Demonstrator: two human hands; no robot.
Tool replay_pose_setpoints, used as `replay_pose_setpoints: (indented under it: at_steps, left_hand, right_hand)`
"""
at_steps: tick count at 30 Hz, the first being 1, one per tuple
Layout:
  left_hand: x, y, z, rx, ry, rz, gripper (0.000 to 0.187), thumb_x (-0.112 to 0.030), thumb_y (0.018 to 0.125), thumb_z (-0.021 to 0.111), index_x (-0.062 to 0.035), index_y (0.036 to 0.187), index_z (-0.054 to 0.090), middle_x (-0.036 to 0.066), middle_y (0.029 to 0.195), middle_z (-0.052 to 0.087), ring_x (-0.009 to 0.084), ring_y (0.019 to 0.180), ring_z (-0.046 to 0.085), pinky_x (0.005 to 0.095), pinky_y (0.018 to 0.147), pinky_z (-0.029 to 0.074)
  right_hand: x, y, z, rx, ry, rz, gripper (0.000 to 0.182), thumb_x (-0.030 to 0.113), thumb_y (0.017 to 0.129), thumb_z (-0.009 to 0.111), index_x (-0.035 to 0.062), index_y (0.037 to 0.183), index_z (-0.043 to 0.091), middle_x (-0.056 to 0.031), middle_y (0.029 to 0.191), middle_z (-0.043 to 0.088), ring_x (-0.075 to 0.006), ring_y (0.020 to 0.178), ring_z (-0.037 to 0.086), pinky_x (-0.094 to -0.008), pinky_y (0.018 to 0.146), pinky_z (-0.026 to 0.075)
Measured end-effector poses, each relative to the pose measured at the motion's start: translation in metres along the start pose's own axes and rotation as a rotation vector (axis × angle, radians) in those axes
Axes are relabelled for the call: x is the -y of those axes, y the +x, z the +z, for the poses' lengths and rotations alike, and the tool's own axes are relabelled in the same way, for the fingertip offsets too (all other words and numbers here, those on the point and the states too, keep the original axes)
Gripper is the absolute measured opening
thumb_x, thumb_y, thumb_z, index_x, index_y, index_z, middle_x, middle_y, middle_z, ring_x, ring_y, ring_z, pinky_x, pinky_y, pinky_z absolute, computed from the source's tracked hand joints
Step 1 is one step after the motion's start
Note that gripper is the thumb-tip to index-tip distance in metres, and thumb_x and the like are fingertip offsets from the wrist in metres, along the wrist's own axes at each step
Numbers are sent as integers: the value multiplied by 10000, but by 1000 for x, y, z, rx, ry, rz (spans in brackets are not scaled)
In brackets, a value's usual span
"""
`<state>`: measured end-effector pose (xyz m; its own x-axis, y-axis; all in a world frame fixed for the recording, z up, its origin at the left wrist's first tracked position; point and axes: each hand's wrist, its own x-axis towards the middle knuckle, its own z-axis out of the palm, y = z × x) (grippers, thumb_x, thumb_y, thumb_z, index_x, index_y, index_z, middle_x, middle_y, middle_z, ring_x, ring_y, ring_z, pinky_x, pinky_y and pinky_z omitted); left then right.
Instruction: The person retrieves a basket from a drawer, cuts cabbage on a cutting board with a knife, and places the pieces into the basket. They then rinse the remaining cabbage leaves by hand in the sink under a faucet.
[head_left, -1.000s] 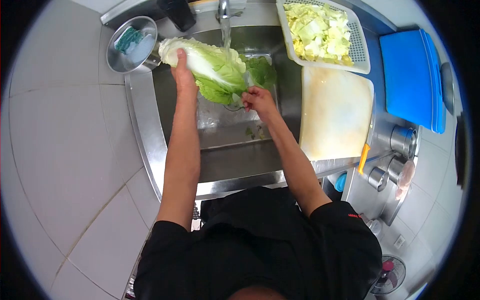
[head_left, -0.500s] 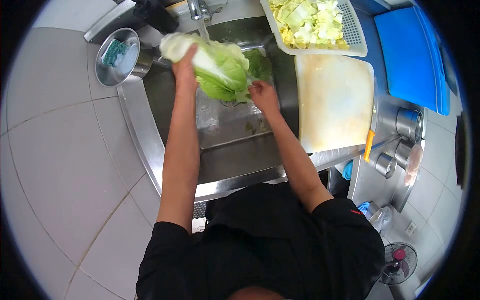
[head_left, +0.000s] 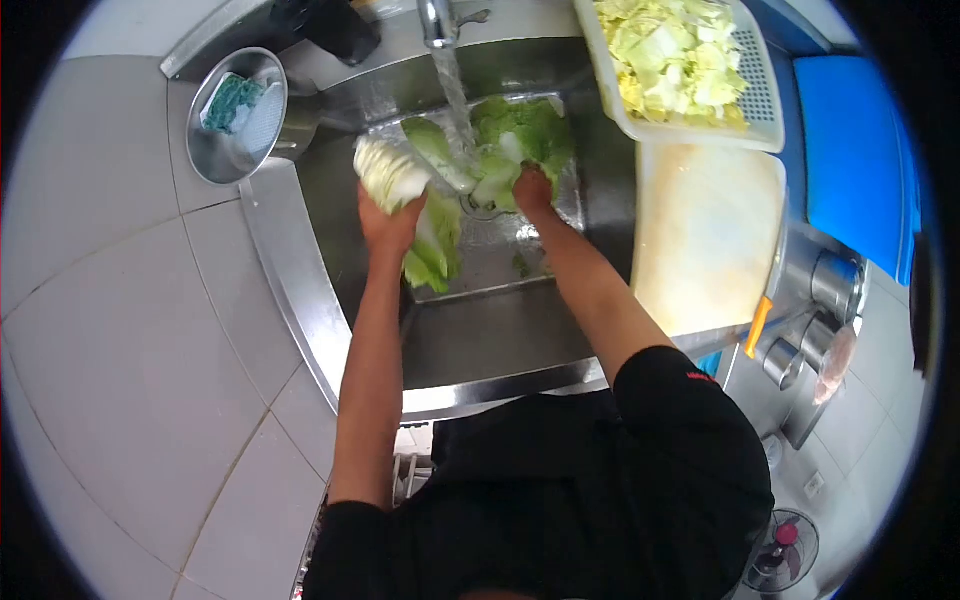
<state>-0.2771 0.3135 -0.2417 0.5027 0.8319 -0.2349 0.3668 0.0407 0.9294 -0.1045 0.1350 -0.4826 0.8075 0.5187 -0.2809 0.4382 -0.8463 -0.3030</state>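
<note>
My left hand (head_left: 388, 222) grips a napa cabbage (head_left: 392, 172) over the left side of the steel sink (head_left: 480, 340). The cabbage's pale, ribbed base points up and away, and its green leaves hang below the hand. On the right, my right hand (head_left: 533, 188) is closed at the near edge of a loose green cabbage leaf (head_left: 535, 130) low in the sink; the fingertips are mostly hidden. Another loose leaf (head_left: 432, 150) lies between the hands. Water from the faucet (head_left: 438, 25) pours onto the leaves.
A white basket (head_left: 765, 110) of cut cabbage stands at the upper right. Below it lies a white cutting board (head_left: 710, 240), beside an orange-handled knife (head_left: 758, 327). A metal pot (head_left: 238, 165) with a green scouring pad sits left of the sink.
My left hand has tilted the cabbage and brought it lower, away from the water. My right hand has moved from the cabbage to loose leaves in the sink. The view has shifted slightly.
</note>
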Motion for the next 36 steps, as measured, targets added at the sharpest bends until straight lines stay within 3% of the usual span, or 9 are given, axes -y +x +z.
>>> replay_pose_setpoints:
  at_steps: [3,6,9,11,14,17,29,34,36]
  left_hand:
    - [13,-31,-35,-21,50,-64,567,-69,673,755,-38,1168,481,84,1070,602,206,977,593,331,879,455]
    - [22,-48,-52,-79,-43,-228,567,-71,673,753,-37,1171,484,92,1070,602,217,980,592,332,886,453]
    - [26,-49,-61,-102,-137,-322,572,-107,679,752,-25,1181,490,109,1073,604,237,975,597,347,869,470]
    - [37,-38,-66,-71,-214,-357,557,-139,685,747,-10,1170,505,120,1074,609,248,963,605,357,848,484]
    - [22,-18,-63,-9,-400,-414,535,-175,703,762,-7,1164,548,124,1074,619,244,958,612,351,849,486]
    - [28,14,-50,37,-527,-471,555,-210,731,760,5,1194,544,130,1095,620,241,980,609,362,847,490]
    - [-31,50,43,395,-977,-486,546,-519,905,474,-52,1179,547,89,1060,632,214,880,634,361,766,530]
    - [-51,38,54,370,-876,-454,497,-405,840,645,-43,1168,554,92,1047,626,217,878,626,353,765,522]
    - [-54,33,57,305,-740,-373,518,-376,797,719,-32,1151,564,94,1030,626,217,874,625,347,761,520]
  right_hand:
    - [7,35,16,-154,35,139,285,162,808,526,38,1055,599,-172,1032,617,-323,947,606,-472,795,481]
    - [21,41,12,167,-24,173,325,243,824,565,27,1064,607,-194,1013,633,-320,945,616,-460,784,487]
    - [52,35,-23,-17,157,-144,436,372,824,616,21,1082,612,-214,985,649,-334,921,632,-446,779,489]
    - [106,23,-109,359,405,-179,443,386,851,622,14,1092,618,-169,954,673,-289,887,649,-389,783,492]
    - [112,44,-83,481,809,-256,362,322,896,596,13,1083,625,-98,943,675,-201,851,638,-335,771,492]
    - [157,13,-174,771,1025,-174,352,321,890,604,21,1074,631,-75,934,669,-170,817,619,-331,752,488]
    - [176,-35,-264,472,1045,-85,273,194,769,740,-38,890,662,-58,771,661,-126,617,608,-273,566,490]
    - [163,-29,-272,338,642,-99,234,160,768,736,-14,904,658,-65,797,663,-140,650,621,-280,586,501]
    - [152,-29,-269,426,835,-130,255,171,772,733,-10,929,646,-64,828,661,-137,681,621,-274,603,499]
